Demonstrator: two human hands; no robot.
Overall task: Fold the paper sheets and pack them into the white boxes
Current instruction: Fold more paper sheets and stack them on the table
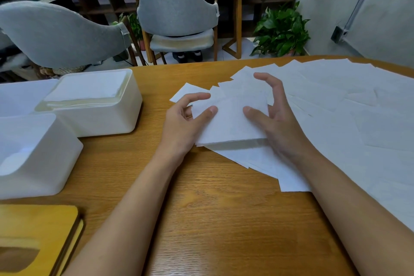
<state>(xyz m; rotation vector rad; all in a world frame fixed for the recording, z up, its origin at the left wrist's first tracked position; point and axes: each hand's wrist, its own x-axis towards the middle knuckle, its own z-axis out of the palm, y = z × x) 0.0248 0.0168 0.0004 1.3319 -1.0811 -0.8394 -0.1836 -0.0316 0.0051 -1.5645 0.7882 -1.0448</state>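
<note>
Left grip [187, 119] and right grip [276, 119] both pinching folded white paper sheet [230, 125], above loose white paper sheets [336, 101], along brown wooden counter [201, 208] right edge.

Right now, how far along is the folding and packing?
Done: the far box holds a stack of folded sheets nearly to its rim. In hand: left hand and right hand hold one folded sheet just off the table. Left: many flat sheets spread at right; the near box looks almost empty.
</note>
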